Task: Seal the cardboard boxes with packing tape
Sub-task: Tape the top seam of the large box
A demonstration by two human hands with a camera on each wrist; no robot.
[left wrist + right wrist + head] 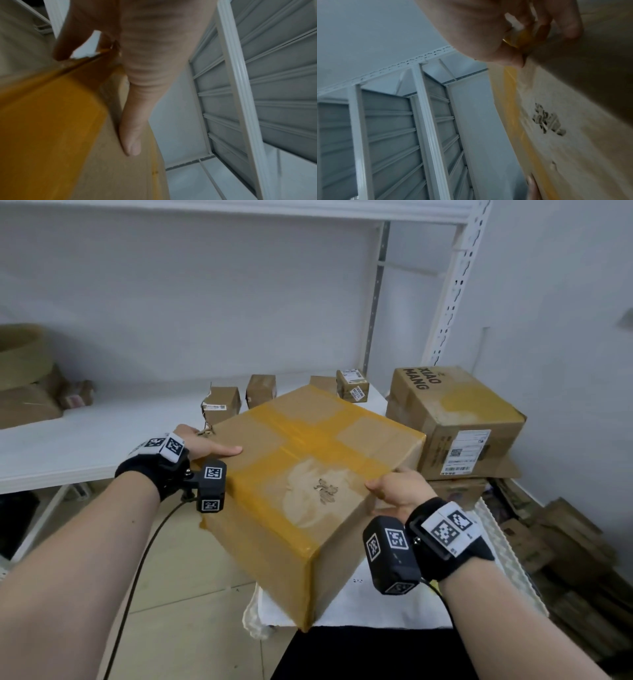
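Observation:
A large cardboard box (308, 474), crossed with yellow packing tape and torn on top, is tilted between my hands over a white-covered surface (376, 607). My left hand (205, 445) grips its left corner, thumb flat on top and fingers round the side. In the left wrist view the thumb (132, 142) lies on the box (51, 128). My right hand (394, 487) grips the right edge, thumb on top and fingers underneath. The right wrist view shows that hand (488, 33) curled round the taped edge of the box (573, 135). No tape roll shows.
A box printed XIAO MANG (455, 419) sits on a stack close to the right. Several small parcels (221, 404) stand on the white shelf (85, 440) behind. A shelf upright (455, 285) rises at the back right. Flattened cardboard (575, 559) is piled on the floor at right.

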